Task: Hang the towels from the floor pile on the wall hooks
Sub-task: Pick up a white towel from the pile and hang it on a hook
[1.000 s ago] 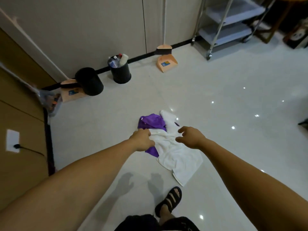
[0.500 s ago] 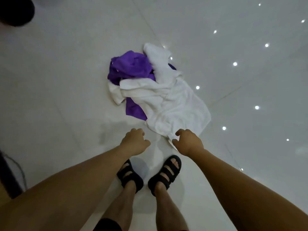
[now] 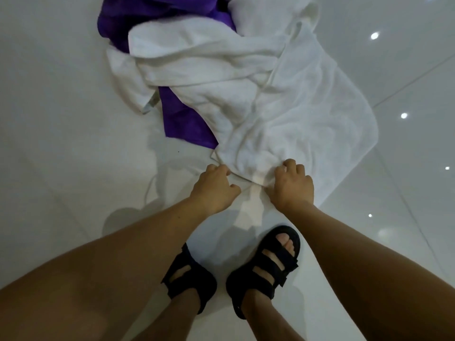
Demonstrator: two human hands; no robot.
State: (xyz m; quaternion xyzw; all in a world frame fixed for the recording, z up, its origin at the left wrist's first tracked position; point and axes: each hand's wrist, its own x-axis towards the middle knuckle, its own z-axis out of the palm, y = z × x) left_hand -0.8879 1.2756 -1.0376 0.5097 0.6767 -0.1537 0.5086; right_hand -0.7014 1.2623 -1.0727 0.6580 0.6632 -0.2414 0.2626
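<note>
A pile of towels lies on the glossy white floor. A large white towel (image 3: 283, 114) is spread over a purple towel (image 3: 182, 119), with more purple cloth (image 3: 118, 23) at the top left. My left hand (image 3: 213, 187) reaches down to the white towel's near corner, its curled fingers pinching the edge. My right hand (image 3: 293, 187) grips the same near edge a little to the right, fingers curled over a fold. No wall hooks are in view.
My two feet in black sandals (image 3: 266, 267) stand just behind the hands, close to the towel's edge. Bare white floor tiles (image 3: 61, 143) with ceiling-light reflections surround the pile.
The view has dropped close to the floor and the pile now fills the top. Both hands moved from hovering short of the white towel to its near edge and closed on it.
</note>
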